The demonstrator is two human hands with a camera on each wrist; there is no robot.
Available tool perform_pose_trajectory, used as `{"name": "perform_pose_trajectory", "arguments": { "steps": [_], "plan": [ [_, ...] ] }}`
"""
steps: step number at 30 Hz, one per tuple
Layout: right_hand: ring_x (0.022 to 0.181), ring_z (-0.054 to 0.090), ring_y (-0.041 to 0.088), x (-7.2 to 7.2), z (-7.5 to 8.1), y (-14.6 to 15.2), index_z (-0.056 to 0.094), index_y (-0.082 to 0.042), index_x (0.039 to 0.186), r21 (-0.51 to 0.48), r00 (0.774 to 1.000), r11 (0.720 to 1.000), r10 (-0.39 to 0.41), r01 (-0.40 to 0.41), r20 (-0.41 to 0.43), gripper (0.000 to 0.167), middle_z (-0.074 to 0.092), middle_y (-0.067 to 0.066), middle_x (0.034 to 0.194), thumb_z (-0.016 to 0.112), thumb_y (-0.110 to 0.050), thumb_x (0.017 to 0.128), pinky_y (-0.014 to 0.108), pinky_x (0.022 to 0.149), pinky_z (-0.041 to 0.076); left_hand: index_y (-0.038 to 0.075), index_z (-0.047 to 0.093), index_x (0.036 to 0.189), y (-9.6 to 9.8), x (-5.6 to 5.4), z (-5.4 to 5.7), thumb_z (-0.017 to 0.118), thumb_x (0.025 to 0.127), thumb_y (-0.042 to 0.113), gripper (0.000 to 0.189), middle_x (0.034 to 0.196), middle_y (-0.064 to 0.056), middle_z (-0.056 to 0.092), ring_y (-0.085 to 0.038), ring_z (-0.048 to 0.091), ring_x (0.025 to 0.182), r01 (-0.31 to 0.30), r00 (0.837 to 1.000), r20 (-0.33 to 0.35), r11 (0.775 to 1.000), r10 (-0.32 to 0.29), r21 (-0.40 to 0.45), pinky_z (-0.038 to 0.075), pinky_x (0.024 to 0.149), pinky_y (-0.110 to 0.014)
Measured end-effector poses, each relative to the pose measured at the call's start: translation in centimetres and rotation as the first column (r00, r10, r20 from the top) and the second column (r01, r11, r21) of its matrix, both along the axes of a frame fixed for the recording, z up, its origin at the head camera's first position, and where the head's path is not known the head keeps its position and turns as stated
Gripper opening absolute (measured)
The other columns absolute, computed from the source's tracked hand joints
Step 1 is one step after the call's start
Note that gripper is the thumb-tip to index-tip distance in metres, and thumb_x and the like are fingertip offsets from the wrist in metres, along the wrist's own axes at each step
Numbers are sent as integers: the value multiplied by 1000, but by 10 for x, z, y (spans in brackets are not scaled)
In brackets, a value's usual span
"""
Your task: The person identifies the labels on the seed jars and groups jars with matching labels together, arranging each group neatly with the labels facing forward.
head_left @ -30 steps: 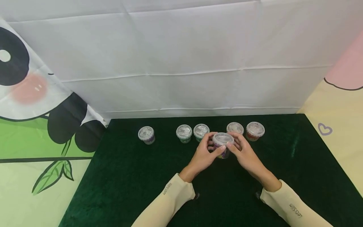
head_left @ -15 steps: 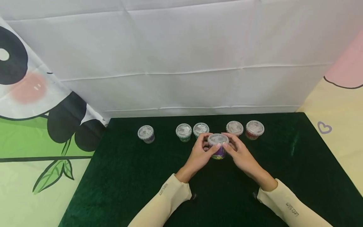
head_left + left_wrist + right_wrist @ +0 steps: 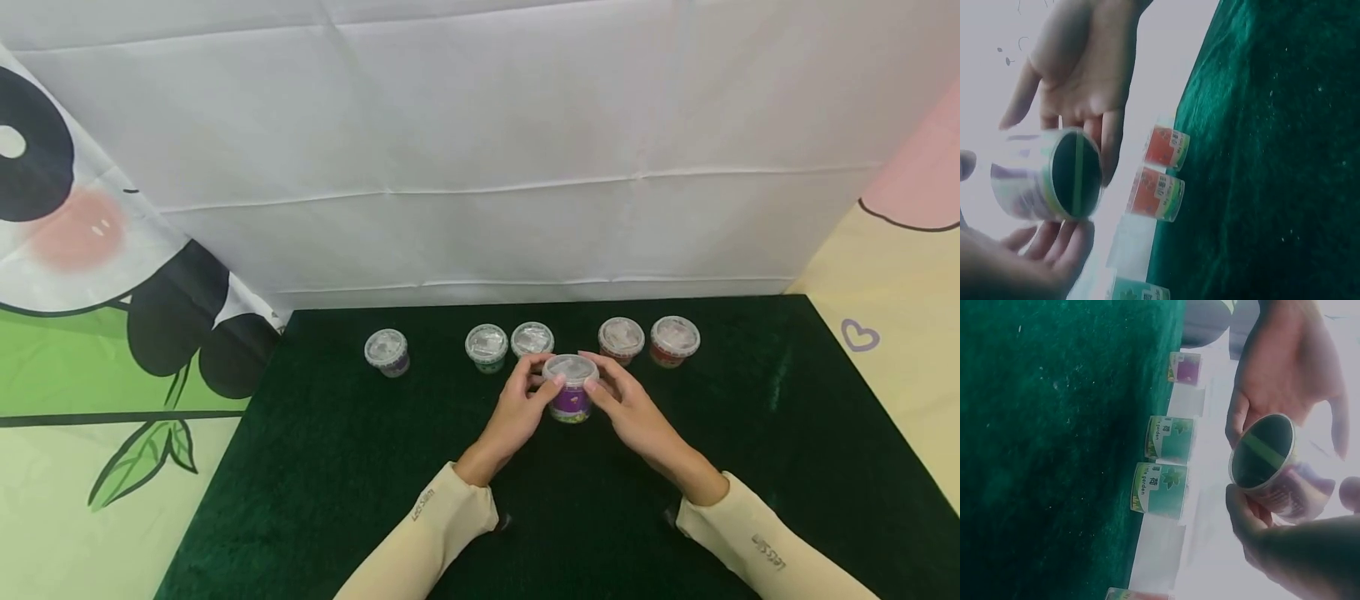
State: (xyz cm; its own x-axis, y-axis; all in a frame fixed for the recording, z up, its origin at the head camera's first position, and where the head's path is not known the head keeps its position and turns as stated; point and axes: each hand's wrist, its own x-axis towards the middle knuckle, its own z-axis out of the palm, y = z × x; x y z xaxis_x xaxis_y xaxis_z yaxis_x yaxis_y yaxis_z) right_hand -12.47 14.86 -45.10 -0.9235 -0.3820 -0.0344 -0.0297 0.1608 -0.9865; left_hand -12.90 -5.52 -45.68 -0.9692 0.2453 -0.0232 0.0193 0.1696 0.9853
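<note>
Both hands hold a clear plastic tub with a purple label and a translucent lid, upright above the green cloth. The left hand grips its left side and the right hand its right side, thumbs at the front near the lid. In the left wrist view the tub's round base looks dark with a green strip across it. Behind the hands stand two red-labelled tubs on the right and two green-labelled tubs nearer the middle. A smaller-looking purple-labelled tub stands apart at the left.
Dark green velvet cloth covers the table. A white fabric sheet hangs along its back edge. Printed cartoon cloths hang at the left and right sides.
Both hands have moved left and slightly nearer with the tub. Its purple label has turned more toward the front. The red-labelled tub behind the right hand now shows more. The standing tubs stay put.
</note>
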Motion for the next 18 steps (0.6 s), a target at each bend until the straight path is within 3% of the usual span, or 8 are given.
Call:
{"name": "perform_pose_trajectory", "arguments": {
  "steps": [4, 11, 18],
  "plan": [
    [153, 32, 50, 1, 1, 1, 27, -3, 164, -8, 1000, 1000, 15, -14, 14, 54, 32, 28, 164, 40, -26, 117, 68, 121, 28, 11, 43, 158, -3, 0, 0, 57, 110, 29, 53, 152, -15, 53, -34, 56, 137, 56, 997, 54, 998, -57, 35, 48, 113, -53],
    [150, 39, 49, 1, 4, -1, 29, -3, 164, 37, 1000, 999, -13, 12, 8, 54, 35, 28, 162, 42, -27, 117, 67, 121, 31, 7, 51, 150, 1, 2, -2, 66, 106, 28, 51, 144, -17, 58, -31, 64, 125, -9, 1000, 17, 1000, 9, -10, 58, 98, -42],
    [153, 31, 50, 0, 2, 4, 26, -2, 164, -21, 999, 1000, -4, 4, 33, 54, 33, 29, 165, 37, -28, 117, 67, 121, 27, 7, 46, 156, -2, 1, -5, 58, 110, 26, 51, 151, -16, 54, -32, 60, 131, 40, 999, 22, 999, -41, 31, 52, 105, -43]
  ]
}}
